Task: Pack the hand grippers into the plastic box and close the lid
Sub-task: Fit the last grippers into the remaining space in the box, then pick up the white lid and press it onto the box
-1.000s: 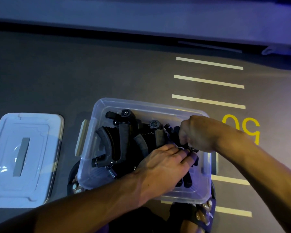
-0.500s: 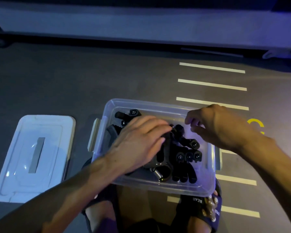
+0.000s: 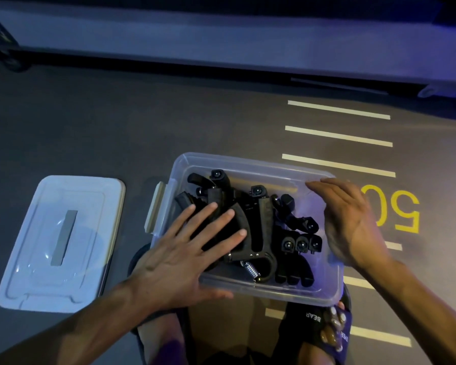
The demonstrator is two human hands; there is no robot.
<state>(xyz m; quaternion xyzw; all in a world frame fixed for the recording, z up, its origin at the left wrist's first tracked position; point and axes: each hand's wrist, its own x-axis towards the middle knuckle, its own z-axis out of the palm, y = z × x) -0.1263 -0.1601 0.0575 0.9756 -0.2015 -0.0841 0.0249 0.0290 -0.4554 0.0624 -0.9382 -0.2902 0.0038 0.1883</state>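
A clear plastic box (image 3: 248,164) stands on the floor in front of my feet. Several black hand grippers (image 3: 263,227) lie inside it, one with a silver spring showing near the front wall. My left hand (image 3: 184,254) is spread flat with straight fingers over the left part of the box, above the grippers. My right hand (image 3: 350,222) hovers open by the box's right wall, fingers pointing to the far rim. The white lid (image 3: 61,243) lies flat on the floor to the left of the box, apart from it.
The box has a beige clip latch (image 3: 154,206) on its left side. White floor stripes (image 3: 337,135) and a yellow number (image 3: 395,209) mark the grey floor to the right. My feet in dark sandals (image 3: 329,327) are under the box's near edge. A long pale ledge (image 3: 221,48) runs across the far side.
Both hands have let go of the grippers and drawn apart. The left hand moved toward the box's left front and opened flat; the right hand moved to the right wall.
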